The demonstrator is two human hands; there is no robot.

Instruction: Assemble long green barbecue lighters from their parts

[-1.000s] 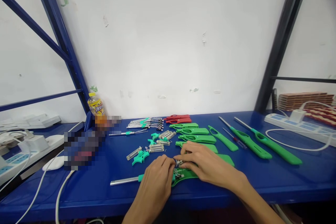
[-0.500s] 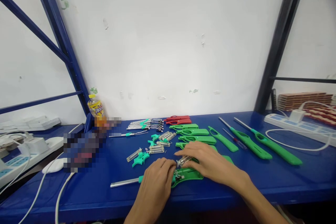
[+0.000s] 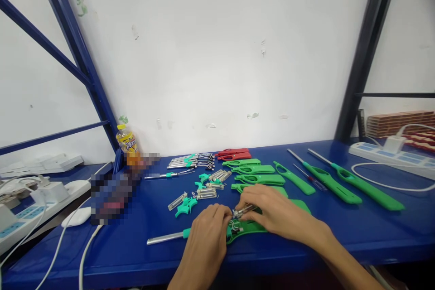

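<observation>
My left hand (image 3: 209, 238) is closed over the middle of a half-built green lighter; its metal tube (image 3: 165, 238) points left and its open green shell (image 3: 250, 226) shows wires inside. Between the thumb and fingers of my right hand (image 3: 272, 208) is a clear fuel tank (image 3: 245, 210), tilted just above the shell. Its metal valve end lies close to my left fingertips; whether they touch it I cannot tell. Beyond my hands lie teal triggers (image 3: 183, 206) and more clear tanks (image 3: 207, 193).
Behind are a bundle of metal tubes with wires (image 3: 190, 161), red shells (image 3: 234, 154) and green shells (image 3: 260, 179). Right of them lie a screwdriver (image 3: 314, 181) and two long green lighters (image 3: 369, 186). A drink bottle (image 3: 128, 142) and power strips (image 3: 390, 156) stand at the sides.
The clear tank in my right hand has tipped flatter over the shell. My left hand stays on the lighter. The whole view has shifted slightly.
</observation>
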